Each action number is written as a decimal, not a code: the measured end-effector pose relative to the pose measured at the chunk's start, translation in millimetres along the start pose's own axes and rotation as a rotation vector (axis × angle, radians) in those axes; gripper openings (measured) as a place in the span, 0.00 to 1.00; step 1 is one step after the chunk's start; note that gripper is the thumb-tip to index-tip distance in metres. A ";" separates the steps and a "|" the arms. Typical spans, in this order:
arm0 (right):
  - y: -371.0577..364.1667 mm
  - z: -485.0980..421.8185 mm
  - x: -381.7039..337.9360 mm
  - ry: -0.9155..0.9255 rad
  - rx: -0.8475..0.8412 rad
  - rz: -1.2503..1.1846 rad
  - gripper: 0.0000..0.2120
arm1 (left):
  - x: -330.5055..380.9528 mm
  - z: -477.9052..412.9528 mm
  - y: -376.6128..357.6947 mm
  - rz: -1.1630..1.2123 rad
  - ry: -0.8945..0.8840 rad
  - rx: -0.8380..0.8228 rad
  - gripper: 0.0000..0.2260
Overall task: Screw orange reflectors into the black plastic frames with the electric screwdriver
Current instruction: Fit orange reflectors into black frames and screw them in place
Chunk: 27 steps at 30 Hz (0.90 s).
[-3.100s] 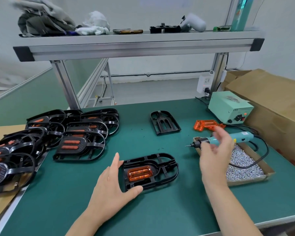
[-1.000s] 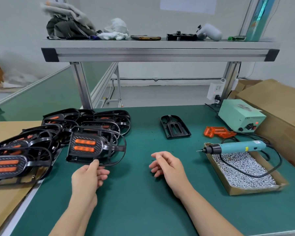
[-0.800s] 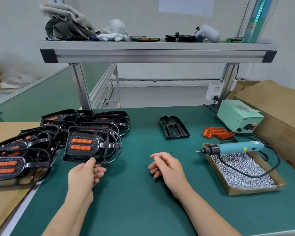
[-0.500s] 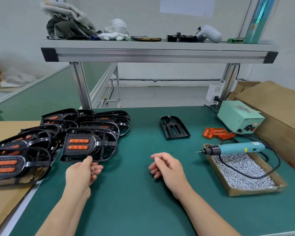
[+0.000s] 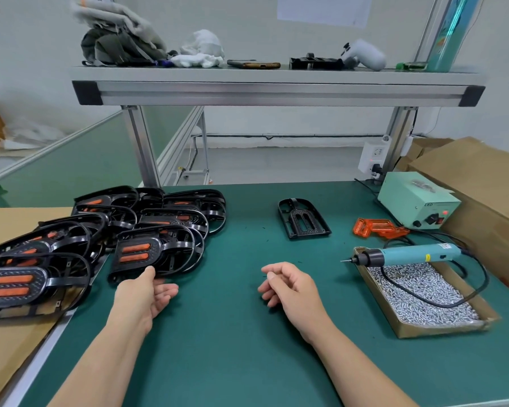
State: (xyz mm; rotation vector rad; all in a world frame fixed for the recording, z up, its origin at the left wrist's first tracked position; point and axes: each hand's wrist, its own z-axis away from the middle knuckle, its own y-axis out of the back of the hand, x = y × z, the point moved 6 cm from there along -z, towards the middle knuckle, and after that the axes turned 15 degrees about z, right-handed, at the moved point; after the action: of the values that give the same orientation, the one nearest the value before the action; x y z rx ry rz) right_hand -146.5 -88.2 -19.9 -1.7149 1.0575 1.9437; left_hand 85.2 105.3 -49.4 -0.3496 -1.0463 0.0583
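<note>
A black frame with two orange reflectors (image 5: 153, 251) lies on the pile of finished frames (image 5: 106, 227) at the left. My left hand (image 5: 147, 295) is just below it, thumb touching its near edge, fingers relaxed. My right hand (image 5: 291, 286) rests on the green mat with loosely curled fingers, holding nothing. An empty black frame (image 5: 303, 218) lies at mid-table. Loose orange reflectors (image 5: 376, 227) sit to its right. The teal electric screwdriver (image 5: 409, 255) lies across the screw tray (image 5: 482, 321).
A mint-green power box (image 5: 417, 201) and brown cardboard boxes (image 5: 482, 183) stand at the right. Cardboard (image 5: 18, 348) lies under the left frames. An aluminium shelf (image 5: 276, 89) overhead carries cloths, a phone and small items.
My left hand carried the finished frame from the middle to the left pile, lowered it and let go. My right hand laid the screwdriver on the tray and now rests on the mat.
</note>
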 end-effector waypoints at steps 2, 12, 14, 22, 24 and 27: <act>0.0 0.5 -0.7 0.000 -0.004 -0.001 0.08 | 0.0 4.1 0.5 -0.042 0.013 -0.020 0.16; -0.6 1.4 -0.6 -0.009 -0.016 0.024 0.08 | -9.7 43.1 -23.1 -0.355 0.020 -0.181 0.26; -1.6 0.6 0.1 -0.009 -0.019 0.029 0.08 | -19.2 56.6 -41.6 -0.416 -0.040 -0.269 0.24; -1.4 -1.3 1.7 0.013 -0.021 0.070 0.08 | -45.3 96.7 -98.4 -0.655 -0.440 -0.522 0.10; -1.2 -3.8 -1.6 0.037 -0.015 0.137 0.06 | -46.6 97.6 -98.8 -0.673 -0.486 -0.525 0.09; 7.2 -12.9 -20.0 0.210 0.092 0.435 0.05 | -46.6 95.5 -98.9 -0.669 -0.495 -0.531 0.09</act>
State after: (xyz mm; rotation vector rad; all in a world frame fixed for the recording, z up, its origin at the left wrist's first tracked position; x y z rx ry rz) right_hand -138.1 -97.9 1.4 -1.7800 1.6892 1.9416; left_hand -31.7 26.4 -14.7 -0.4573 -1.6242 -0.7804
